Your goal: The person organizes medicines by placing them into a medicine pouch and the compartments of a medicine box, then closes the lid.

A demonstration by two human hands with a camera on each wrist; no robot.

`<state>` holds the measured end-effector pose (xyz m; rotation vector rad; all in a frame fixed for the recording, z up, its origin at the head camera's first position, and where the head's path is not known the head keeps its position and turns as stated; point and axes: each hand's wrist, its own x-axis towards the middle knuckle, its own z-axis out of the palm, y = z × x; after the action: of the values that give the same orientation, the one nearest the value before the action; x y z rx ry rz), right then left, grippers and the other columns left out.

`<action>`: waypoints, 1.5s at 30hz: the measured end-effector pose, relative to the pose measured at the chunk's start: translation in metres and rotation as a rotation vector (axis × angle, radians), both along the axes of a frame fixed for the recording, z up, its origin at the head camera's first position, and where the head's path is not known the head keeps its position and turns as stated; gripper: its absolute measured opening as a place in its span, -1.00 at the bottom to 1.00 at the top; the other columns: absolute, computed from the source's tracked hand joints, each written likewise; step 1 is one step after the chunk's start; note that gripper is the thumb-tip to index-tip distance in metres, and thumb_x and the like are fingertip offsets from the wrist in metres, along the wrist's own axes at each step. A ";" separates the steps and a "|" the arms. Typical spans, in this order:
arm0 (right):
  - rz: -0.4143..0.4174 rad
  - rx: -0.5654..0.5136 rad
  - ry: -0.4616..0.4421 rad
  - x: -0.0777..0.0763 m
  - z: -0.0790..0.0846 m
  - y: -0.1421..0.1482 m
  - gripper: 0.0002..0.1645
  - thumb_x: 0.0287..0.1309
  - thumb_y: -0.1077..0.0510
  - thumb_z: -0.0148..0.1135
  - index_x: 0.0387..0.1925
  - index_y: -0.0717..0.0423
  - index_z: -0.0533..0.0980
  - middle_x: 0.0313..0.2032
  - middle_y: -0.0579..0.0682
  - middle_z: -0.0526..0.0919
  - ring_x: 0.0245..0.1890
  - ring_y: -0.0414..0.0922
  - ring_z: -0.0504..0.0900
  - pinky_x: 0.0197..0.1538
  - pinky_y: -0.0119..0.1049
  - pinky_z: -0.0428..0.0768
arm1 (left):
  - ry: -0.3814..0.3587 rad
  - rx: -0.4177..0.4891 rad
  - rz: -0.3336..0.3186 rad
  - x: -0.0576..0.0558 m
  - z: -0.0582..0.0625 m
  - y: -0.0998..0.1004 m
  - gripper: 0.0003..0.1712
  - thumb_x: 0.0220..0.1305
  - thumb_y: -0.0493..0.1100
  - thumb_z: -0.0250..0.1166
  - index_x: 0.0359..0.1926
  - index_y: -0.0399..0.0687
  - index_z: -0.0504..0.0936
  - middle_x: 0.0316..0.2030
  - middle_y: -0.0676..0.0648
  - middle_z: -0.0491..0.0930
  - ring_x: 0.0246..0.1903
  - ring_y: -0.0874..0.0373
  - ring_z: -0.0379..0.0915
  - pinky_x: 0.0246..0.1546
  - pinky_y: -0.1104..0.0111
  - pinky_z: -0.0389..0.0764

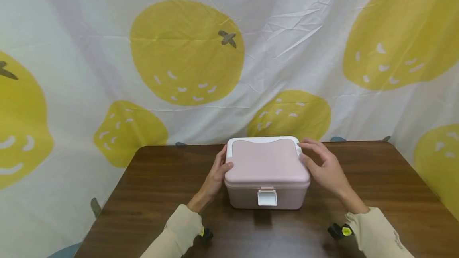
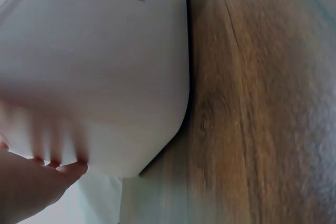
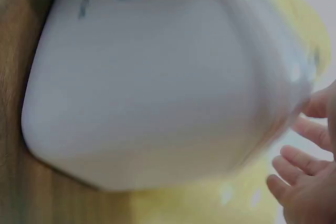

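Note:
A pink lidded storage box (image 1: 267, 162) with a white back rim stands on the table, its lid down. A white latch (image 1: 267, 197) sits at the middle of its front. My left hand (image 1: 216, 172) rests along the box's left side, thumb on the lid's edge; in the left wrist view its fingertips (image 2: 79, 167) touch the side wall. At the lid's right edge is my right hand (image 1: 328, 166), fingers spread apart and bent a little. The right wrist view is blurred; there the fingers (image 3: 299, 163) are beside the lid, and firm contact is hard to make out.
The dark wooden table (image 1: 161, 194) ends just behind the box. A white cloth (image 1: 201, 126) printed with yellow fruit hangs behind it and along the sides. Dark printing shows on the box's front in both wrist views.

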<state>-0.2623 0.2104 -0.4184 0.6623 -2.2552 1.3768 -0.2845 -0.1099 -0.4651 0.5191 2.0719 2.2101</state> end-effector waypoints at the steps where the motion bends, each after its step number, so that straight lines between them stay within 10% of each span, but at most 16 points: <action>1: -0.008 0.072 0.099 0.006 0.004 -0.006 -0.63 0.23 0.29 0.28 0.08 0.21 0.58 0.20 0.15 0.53 0.23 -0.06 0.47 0.26 -0.62 0.26 | -0.002 -0.001 0.007 0.000 0.000 0.000 -0.19 0.41 -0.09 0.04 0.57 0.06 -0.09 0.56 -0.13 -0.12 0.51 0.01 -0.19 0.47 0.05 -0.14; 8: 0.132 0.512 0.704 0.032 -0.002 -0.055 -0.35 0.34 -0.22 0.13 0.13 0.24 0.55 0.14 0.22 0.56 0.16 0.17 0.50 0.33 -0.01 0.31 | 0.016 0.011 0.020 0.000 0.003 0.000 -0.19 0.40 -0.06 0.04 0.57 0.08 -0.08 0.55 -0.13 -0.10 0.50 0.00 -0.15 0.46 0.04 -0.10; 17: -0.044 0.885 0.796 0.034 -0.025 -0.063 0.11 -0.23 -0.29 0.49 0.36 0.11 0.36 0.32 0.17 0.42 0.32 0.09 0.41 0.29 0.11 0.35 | 0.019 -0.001 0.029 0.000 0.002 0.000 -0.22 0.43 -0.06 -0.01 0.57 0.09 -0.09 0.55 -0.12 -0.10 0.48 0.02 -0.11 0.44 0.06 -0.04; 23: -0.049 0.875 0.821 0.033 -0.026 -0.062 0.06 -0.28 -0.08 0.52 0.35 0.12 0.38 0.32 0.18 0.44 0.31 0.10 0.42 0.29 0.11 0.36 | 0.024 0.019 0.022 0.001 0.001 0.002 -0.22 0.42 -0.07 -0.01 0.57 0.08 -0.08 0.55 -0.13 -0.08 0.46 0.01 -0.09 0.43 0.10 -0.05; 30: -0.035 0.681 0.951 0.028 -0.026 -0.067 -0.56 0.37 0.11 -0.04 0.18 0.02 0.56 0.17 0.20 0.57 0.14 0.16 0.57 0.12 0.16 0.47 | 0.025 0.021 0.018 0.000 -0.001 0.002 -0.22 0.42 -0.06 -0.02 0.57 0.08 -0.08 0.55 -0.13 -0.09 0.46 0.01 -0.09 0.43 0.13 -0.03; 45: -0.029 0.672 1.092 0.023 -0.026 -0.066 -0.55 0.40 0.22 -0.16 0.07 -0.07 0.61 0.09 0.24 0.61 0.04 0.22 0.62 0.01 0.18 0.52 | 0.013 0.026 0.019 0.000 -0.003 0.002 -0.22 0.41 -0.06 0.00 0.57 0.09 -0.06 0.53 -0.14 -0.05 0.43 0.00 -0.04 0.37 0.23 0.06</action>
<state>-0.2395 0.1440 -0.4440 1.1953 -1.6894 0.0443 -0.2848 -0.1080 -0.4679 0.5194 2.0653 2.2535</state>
